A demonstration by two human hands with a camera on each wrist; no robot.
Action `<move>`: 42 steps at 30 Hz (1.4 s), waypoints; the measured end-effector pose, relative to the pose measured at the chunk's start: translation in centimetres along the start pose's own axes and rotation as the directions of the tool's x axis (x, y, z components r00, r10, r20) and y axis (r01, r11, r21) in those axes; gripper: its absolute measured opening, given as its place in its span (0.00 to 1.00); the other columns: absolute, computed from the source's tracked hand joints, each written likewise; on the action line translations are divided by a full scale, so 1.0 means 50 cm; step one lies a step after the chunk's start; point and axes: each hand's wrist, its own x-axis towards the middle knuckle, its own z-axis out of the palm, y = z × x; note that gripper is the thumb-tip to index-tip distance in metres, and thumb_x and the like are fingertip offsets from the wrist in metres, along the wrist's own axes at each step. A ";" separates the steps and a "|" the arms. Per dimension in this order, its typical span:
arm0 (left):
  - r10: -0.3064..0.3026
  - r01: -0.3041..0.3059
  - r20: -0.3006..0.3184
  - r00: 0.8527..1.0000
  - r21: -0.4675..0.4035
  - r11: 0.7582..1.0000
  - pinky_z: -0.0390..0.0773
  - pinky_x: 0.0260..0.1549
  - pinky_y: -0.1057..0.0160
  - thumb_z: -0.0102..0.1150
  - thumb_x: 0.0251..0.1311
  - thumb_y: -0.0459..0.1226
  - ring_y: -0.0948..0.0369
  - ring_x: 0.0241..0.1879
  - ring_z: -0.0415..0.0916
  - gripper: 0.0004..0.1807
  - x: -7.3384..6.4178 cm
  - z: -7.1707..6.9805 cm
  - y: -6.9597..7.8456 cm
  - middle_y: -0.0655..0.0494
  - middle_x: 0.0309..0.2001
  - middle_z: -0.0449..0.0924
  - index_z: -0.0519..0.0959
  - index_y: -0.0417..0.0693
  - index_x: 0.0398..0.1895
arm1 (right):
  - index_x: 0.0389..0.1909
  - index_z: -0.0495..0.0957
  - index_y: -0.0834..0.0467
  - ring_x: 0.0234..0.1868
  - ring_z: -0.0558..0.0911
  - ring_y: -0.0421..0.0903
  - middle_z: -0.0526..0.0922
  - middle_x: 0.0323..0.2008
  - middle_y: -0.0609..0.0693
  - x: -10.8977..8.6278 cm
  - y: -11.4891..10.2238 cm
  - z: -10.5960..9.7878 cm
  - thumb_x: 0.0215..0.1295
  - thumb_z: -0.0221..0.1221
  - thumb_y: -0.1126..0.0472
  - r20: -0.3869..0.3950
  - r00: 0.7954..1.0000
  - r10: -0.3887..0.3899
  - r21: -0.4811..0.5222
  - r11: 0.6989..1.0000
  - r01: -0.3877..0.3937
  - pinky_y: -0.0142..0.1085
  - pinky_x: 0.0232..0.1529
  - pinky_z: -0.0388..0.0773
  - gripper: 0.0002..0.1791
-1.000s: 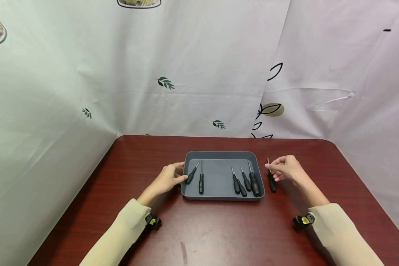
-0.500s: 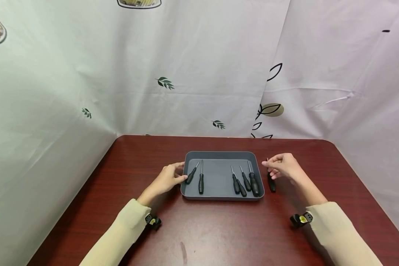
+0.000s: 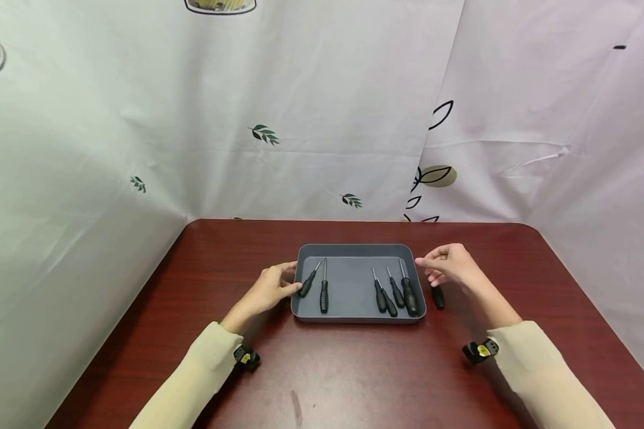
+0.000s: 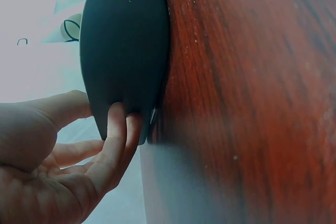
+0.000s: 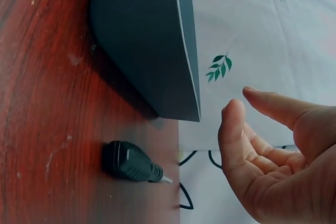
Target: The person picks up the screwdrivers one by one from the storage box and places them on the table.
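On the table a grey rectangular tray (image 3: 351, 301) holds several black-handled screwdrivers, among them one (image 3: 324, 297) on the left and a thick one (image 3: 410, 299) by the right wall. My left hand (image 3: 268, 289) grips the tray's left wall; the left wrist view shows the thumb over the rim and fingers against the tray's outer side (image 4: 126, 40). Just off the right rim hovers my right hand (image 3: 452, 265), thumb and forefinger apart, holding nothing (image 5: 286, 174). Below it another screwdriver (image 5: 131, 162) lies on the table, its shaft hidden by the hand in the head view.
The dark red wooden table (image 3: 354, 369) extends around the tray, with rounded far corners. A white cloth (image 3: 311, 167) with leaf prints hangs behind the table and along both sides.
My right hand has shifted left and slightly farther away, from the loose screwdriver towards the tray's right rim. That screwdriver stays on the table, and the left hand keeps its place at the tray.
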 end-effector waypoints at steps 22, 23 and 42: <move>0.004 -0.004 0.000 1.000 0.025 1.000 0.86 0.35 0.59 0.63 0.65 0.30 0.53 0.39 0.85 0.31 0.001 0.001 -0.008 0.34 0.56 0.78 0.65 0.27 0.69 | 0.47 0.74 0.82 0.21 0.84 0.45 0.84 0.27 0.63 0.000 -0.032 0.046 0.67 0.64 0.66 0.098 0.995 -0.001 0.089 0.996 -0.008 0.43 0.28 0.87 0.20; 0.004 -0.004 -0.001 1.000 0.027 1.000 0.86 0.35 0.59 0.63 0.65 0.30 0.53 0.39 0.85 0.31 0.001 0.001 -0.008 0.34 0.56 0.78 0.65 0.27 0.69 | 0.47 0.74 0.82 0.21 0.84 0.45 0.84 0.27 0.63 0.000 -0.032 0.048 0.67 0.64 0.66 0.099 0.995 -0.001 0.088 0.996 -0.007 0.44 0.28 0.87 0.20; 0.008 -0.008 -0.015 1.000 0.035 0.999 0.85 0.34 0.60 0.65 0.64 0.30 0.55 0.37 0.85 0.32 0.000 0.001 -0.006 0.35 0.53 0.80 0.66 0.26 0.68 | 0.44 0.76 0.78 0.21 0.85 0.46 0.84 0.27 0.63 0.006 -0.042 0.090 0.66 0.65 0.67 0.119 0.993 -0.003 0.114 0.993 -0.011 0.45 0.31 0.87 0.16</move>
